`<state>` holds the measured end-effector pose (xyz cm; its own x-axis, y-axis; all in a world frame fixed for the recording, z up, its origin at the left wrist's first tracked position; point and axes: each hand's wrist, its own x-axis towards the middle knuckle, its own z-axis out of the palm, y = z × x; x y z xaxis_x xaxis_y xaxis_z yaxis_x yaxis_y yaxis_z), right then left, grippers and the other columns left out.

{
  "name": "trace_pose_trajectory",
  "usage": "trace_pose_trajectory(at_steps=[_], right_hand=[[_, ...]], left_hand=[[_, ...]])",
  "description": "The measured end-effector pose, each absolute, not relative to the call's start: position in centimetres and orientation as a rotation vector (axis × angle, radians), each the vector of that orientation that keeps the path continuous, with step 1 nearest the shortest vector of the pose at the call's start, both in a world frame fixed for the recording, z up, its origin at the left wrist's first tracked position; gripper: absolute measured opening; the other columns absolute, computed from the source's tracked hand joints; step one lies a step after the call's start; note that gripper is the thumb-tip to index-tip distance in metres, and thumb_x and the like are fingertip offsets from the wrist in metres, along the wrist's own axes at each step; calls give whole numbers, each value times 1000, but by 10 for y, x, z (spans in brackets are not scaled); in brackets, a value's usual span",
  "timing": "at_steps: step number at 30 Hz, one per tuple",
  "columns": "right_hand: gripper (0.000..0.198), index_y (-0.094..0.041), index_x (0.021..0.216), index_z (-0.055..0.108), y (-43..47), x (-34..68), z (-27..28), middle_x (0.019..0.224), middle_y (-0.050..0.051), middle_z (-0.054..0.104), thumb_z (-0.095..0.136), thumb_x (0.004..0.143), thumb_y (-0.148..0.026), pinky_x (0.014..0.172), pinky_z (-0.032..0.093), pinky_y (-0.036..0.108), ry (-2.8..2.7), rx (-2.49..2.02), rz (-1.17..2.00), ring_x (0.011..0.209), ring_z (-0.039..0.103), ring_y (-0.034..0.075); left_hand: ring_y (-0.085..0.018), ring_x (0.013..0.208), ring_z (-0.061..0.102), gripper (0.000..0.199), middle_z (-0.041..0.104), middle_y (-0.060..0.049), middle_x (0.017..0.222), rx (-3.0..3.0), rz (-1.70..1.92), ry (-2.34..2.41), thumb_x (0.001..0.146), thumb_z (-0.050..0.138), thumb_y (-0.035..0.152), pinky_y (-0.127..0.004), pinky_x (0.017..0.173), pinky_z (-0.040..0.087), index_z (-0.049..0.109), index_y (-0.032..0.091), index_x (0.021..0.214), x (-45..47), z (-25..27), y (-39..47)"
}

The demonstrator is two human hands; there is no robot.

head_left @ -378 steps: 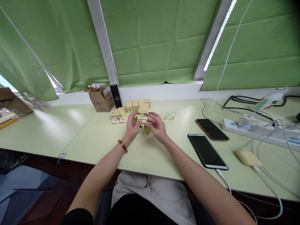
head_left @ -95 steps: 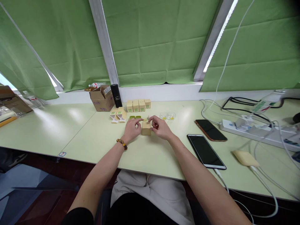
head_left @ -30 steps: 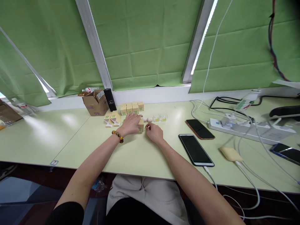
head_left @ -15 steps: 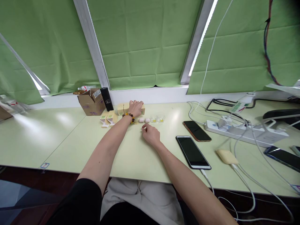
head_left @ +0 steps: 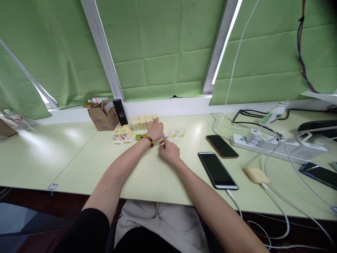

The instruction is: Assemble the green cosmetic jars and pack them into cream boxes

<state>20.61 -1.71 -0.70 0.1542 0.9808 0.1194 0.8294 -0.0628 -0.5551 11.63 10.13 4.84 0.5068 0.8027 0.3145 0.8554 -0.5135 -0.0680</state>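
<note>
Grip goes unseen beneath the left hand [head_left: 156, 130], which bends down over a mostly hidden pale pink container [head_left: 165, 135] at its 4 o'clock; whether it holds anything cannot be told. At 5 o'clock, the right hand [head_left: 170, 151] curls near the tabletop [head_left: 150, 179], its hold also unclear. The container looks light, stiff and slick, best pinched by its sides. Clear jars [head_left: 177, 134] stand at 3 o'clock; small cartons [head_left: 142, 122] at 10, likely crushable, suit gentle handling by opposite walls.

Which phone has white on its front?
The white-bordered phone, nearest the right hand, with the white cable at its near end. The orange-edged phone and blue-edged phone have dark fronts.
</note>
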Motion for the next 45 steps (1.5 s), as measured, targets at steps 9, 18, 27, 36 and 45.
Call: trace_pose_trajectory(at_steps=[9, 18, 27, 36, 45], right_hand=[[26, -29, 121, 68, -18, 205, -7, 107, 7, 80, 52, 100, -32, 78, 47, 34, -1736, -1948, 370, 99, 73, 27], [28, -30, 122, 68, -18, 205, -7, 108, 7, 79, 50, 102, -32, 77, 47, 33, -1765, -1955, 352, 95, 72, 26], [27, -29, 122, 68, -19, 205, -9, 108, 7, 80, 50, 102, -32, 77, 47, 33, -1773, -1952, 343, 98, 73, 27], [26, -28, 116, 71, -17, 204, -11, 106, 6, 80, 49, 102, -31, 76, 45, 32, -1813, -1941, 323, 97, 73, 25], [26, -28, 112, 73, -15, 203, -11, 107, 7, 80, 50, 99, -28, 77, 44, 34, -1843, -1948, 296, 96, 73, 26]], left_hand=[[-36, 118, 60, 41, 55, -24, 142, -2617, -317, -1611, 101, 48, 39, -51, 101, 47, 72, 11, 119, 128, 37, 100], [-36, 131, 58, 48, 45, -26, 157, -2613, -342, -1708, 103, 42, 37, -48, 103, 50, 59, 9, 138, 132, 31, 110], [-38, 148, 46, 55, 39, -28, 165, -2639, -323, -1818, 103, 42, 40, -54, 117, 40, 52, 8, 146, 135, 33, 116], [-35, 135, 54, 44, 68, -16, 139, -2589, -650, -1659, 98, 47, 27, -50, 114, 37, 61, 18, 139, 65, 45, 78], [-45, 138, 40, 65, 58, -21, 144, -2558, -409, -1789, 87, 67, 49, -57, 110, 33, 59, 18, 143, -11, 19, 76]])
